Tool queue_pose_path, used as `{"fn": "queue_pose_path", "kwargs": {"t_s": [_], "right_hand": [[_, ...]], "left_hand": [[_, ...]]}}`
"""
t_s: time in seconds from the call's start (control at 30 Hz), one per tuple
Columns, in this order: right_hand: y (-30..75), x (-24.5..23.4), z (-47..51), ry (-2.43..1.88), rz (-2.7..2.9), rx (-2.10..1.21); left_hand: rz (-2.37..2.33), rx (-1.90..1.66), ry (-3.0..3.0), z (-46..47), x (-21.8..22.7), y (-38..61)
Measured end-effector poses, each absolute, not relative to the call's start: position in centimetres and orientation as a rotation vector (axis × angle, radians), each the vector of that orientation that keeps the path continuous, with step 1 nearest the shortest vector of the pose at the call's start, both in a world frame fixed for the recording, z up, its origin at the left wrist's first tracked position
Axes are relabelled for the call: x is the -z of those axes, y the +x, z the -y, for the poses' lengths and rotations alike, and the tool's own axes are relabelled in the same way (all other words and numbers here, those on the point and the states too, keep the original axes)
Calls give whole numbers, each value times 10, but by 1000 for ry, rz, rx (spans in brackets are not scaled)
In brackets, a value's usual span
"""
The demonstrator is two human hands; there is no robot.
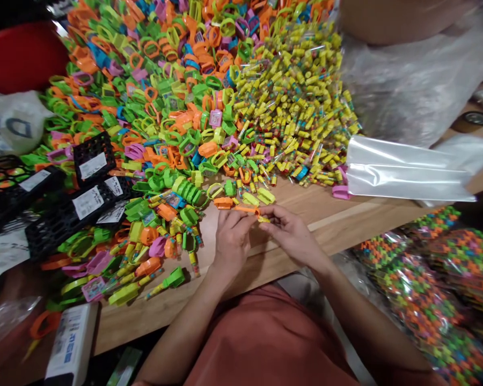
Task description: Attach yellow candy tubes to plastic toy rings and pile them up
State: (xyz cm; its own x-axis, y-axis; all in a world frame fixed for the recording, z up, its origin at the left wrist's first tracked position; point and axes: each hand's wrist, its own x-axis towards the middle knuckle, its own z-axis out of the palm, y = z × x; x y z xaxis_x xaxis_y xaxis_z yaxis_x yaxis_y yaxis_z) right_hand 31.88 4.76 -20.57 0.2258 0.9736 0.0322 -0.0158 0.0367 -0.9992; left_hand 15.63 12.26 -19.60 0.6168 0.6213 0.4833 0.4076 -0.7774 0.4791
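Observation:
Close to the table's front edge, my left hand [232, 241] is closed on an orange toy watch [249, 209]. My right hand [287, 231] pinches a small yellow-capped tube [263, 219] against the watch's right end. How far the tube sits inside the strap cannot be made out. Just beyond my fingers lie another orange toy watch [224, 203] and yellow ones [265, 196]. Left of my left hand, watches with tubes in their straps, such as a green watch [175, 277], lie in a loose pile.
Heaped toy watches [156, 96] and yellow-capped tubes [293, 96] cover the table's far side. Black plastic baskets [76, 206] stand left, a white box [71, 343] at the front left. Clear plastic bags [402, 170] lie right; filled bags [418, 295] sit below the table [322, 228].

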Motion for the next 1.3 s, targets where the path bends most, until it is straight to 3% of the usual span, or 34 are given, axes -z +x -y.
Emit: {"fn": "queue_pose_path", "kwargs": {"t_s": [0.23, 0.43, 0.67, 0.8, 0.93, 1.07, 1.3], "right_hand": [[312, 221, -51, -1456, 1138, -837], [337, 215, -53, -1416, 1303, -889], [446, 229, -63, -1981, 1123, -121], [461, 243, -74, -2164, 1196, 63], [449, 250, -78, -2181, 1303, 41], [446, 252, -72, -2083, 1382, -28], [433, 252, -59, -1964, 1422, -117]], "left_hand": [[-811, -896, 2611, -115, 205, 165], [-884, -867, 2628, -143, 189, 131], [-1685, -1071, 2309, -189, 133, 66], [-1309, -956, 2363, -184, 153, 104], [-929, -677, 2526, -177, 197, 164], [-868, -467, 2637, -183, 219, 199], [-886, -381, 2599, -187, 215, 202]]}}
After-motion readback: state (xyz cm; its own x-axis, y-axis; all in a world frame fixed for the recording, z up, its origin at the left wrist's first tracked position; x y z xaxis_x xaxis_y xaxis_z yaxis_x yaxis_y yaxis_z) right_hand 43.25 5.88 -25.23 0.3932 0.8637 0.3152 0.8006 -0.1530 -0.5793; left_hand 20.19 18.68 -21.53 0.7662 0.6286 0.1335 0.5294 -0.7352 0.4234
